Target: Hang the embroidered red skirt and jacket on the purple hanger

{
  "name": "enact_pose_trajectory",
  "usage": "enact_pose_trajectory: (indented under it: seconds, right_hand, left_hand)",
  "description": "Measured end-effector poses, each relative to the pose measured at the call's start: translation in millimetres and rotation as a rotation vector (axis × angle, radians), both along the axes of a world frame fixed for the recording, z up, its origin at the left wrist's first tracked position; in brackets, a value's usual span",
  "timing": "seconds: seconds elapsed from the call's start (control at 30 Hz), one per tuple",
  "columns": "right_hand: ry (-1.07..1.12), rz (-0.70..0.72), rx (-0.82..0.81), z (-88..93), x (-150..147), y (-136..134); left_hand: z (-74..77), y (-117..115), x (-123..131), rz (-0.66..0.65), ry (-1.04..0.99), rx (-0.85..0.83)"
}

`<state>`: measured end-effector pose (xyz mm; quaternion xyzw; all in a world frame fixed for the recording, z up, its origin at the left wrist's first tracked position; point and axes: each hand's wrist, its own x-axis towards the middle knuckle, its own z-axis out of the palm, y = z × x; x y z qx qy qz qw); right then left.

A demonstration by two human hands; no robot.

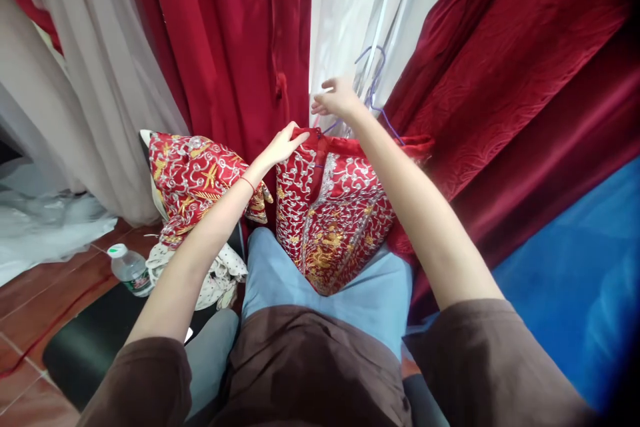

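A red garment with silver and gold embroidery (333, 213) lies across my lap on my light blue trousers. My left hand (284, 145) pinches its top edge near the collar, fingers closed on the cloth. My right hand (336, 99) is raised just above the garment. Its fingers are pinched around a thin purple wire hanger (373, 90) that runs down into the garment's neck.
A second embroidered red piece (193, 177) lies at the left on a dark seat (85, 347), over a dotted white cloth (220, 277). A plastic water bottle (130, 270) stands beside it. Red dresses (235, 40), pale gowns (95, 67) and a blue cloth (575, 273) hang around me.
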<state>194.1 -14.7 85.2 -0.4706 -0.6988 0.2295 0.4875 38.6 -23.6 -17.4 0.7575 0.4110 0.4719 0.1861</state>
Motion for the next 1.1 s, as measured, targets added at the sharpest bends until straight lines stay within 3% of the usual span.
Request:
enact_pose_trajectory:
  seconds: [0.1, 0.17, 0.33, 0.43, 0.63, 0.83, 0.9, 0.97, 1.07, 1.1]
  right_hand:
    - [-0.240, 0.009, 0.270, -18.3, 23, -2]
    - [-0.407, -0.024, 0.364, -27.1, 45, -6]
    - [-0.672, -0.010, 0.332, -52.9, 102, -1]
    - [-0.825, -0.044, 0.269, -61.0, 121, -4]
    - [-0.667, -0.106, 0.441, -56.7, 103, -21]
    - [-0.630, -0.246, 0.380, -78.7, 79, -33]
    - [-0.591, -0.318, 0.410, -93.3, 73, -45]
    - [-0.417, -0.410, 0.481, -118.4, 64, -63]
    - [-0.078, -0.569, 0.433, -179.6, 42, -93]
    - [-0.037, -0.512, 0.348, -203.7, 33, -102]
  left_hand:
    - [1.0, -3, 2, 0.004, 0.001, 0.006]
    - [2.3, -4, 3, 0.010, 0.002, 0.015]
    - [9.7, -4, 3, 0.048, 0.019, 0.045]
    - [16.2, -3, 4, 0.048, 0.094, 0.044]
    - [25.7, -7, 16, 0.070, 0.193, 0.089]
    - [26.2, -2, 39, 0.183, 0.217, 0.064]
    - [22.2, 2, 47, 0.226, 0.241, 0.070]
    - [17.0, 4, 52, 0.259, 0.261, 0.082]
    - [10.8, 2, 55, 0.298, 0.277, 0.097]
    - [9.5, 0, 54, 0.305, 0.280, 0.096]
